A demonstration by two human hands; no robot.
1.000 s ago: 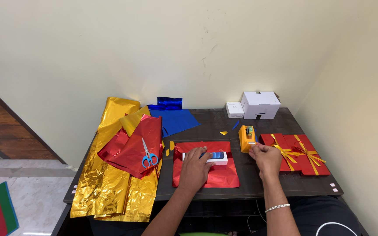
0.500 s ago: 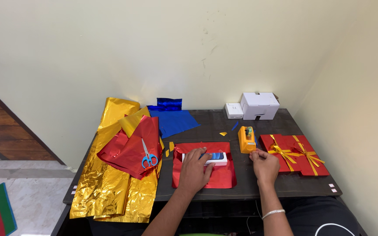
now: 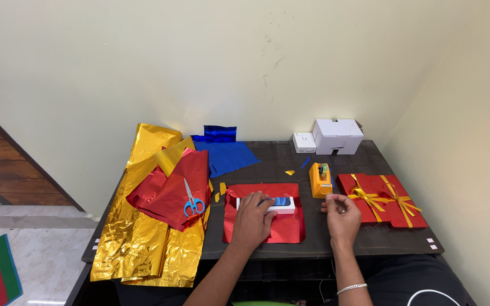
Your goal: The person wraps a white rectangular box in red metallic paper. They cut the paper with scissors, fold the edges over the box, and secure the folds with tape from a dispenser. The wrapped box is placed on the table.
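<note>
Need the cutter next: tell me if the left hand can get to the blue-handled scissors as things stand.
Probably yes. The scissors lie uncovered on the red foil, just left of the left hand, with nothing between; that hand would have to leave the small box.

A small box (image 3: pixel 276 204) lay on a wrapping sheet (image 3: pixel 265 214) at the middle of the tabletop (image 3: pixel 273 156). Left of it, scissors (image 3: pixel 191 199) lay on a heap of foil sheets (image 3: pixel 148 226). A tape dispenser (image 3: pixel 320 179) stood to its right, with wrapped gifts (image 3: pixel 382 199) beyond and two cartons (image 3: pixel 330 137) behind.
</note>
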